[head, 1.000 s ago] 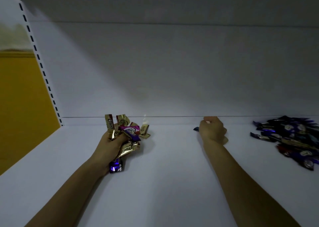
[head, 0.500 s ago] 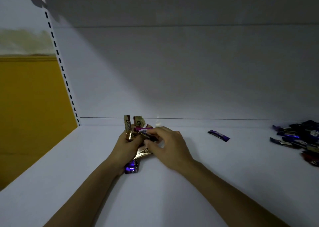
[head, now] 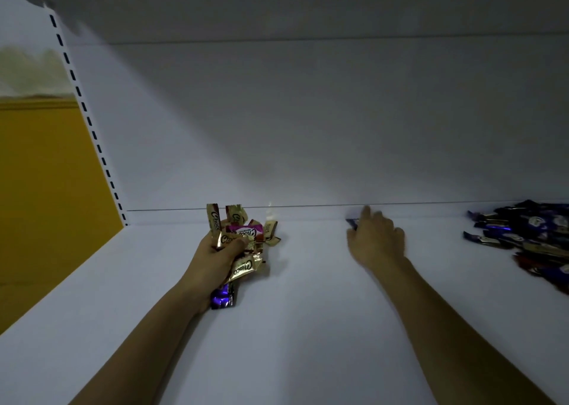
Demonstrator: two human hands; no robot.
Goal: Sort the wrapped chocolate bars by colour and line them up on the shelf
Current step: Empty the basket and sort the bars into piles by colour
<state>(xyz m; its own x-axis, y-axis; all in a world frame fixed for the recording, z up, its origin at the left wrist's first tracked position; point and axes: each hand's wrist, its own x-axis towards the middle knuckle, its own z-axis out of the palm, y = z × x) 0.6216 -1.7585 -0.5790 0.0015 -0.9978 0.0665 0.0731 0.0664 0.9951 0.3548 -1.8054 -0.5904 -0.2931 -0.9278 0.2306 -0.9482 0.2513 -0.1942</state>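
A person stands at a white shelf (head: 292, 327) and both bare arms reach over it.

The left hand (head: 215, 256) grips a bunch of chocolate bars (head: 243, 241). Its fingers are curled round them and the thumb presses on top. Most bars in the bunch are gold. Two gold ones stick up at the top, near the back wall (head: 308, 127). A pink bar (head: 244, 230) sits in the middle of the bunch. A gold bar (head: 244, 269) with writing on it pokes out to the right, below the thumb. A purple bar (head: 222, 297) peeks out under the heel of the hand, low by the shelf.

The right hand (head: 377, 241) is far back on the shelf, close to the back wall, with its back turned up. One finger points up at the wall. The other fingers are blurry and hidden behind the hand. A dark blue bar (head: 352, 222) shows just a little at the left of the fingers. I cannot tell if the fingers pinch it or only touch it.

A pile of bars (head: 529, 235) lies on the shelf at the far right, well apart from both hands. They look dark blue and purple, with some red at the near edge.

On the left is a strip with dark slots (head: 89, 121), and past it a yellow wall (head: 40, 189).
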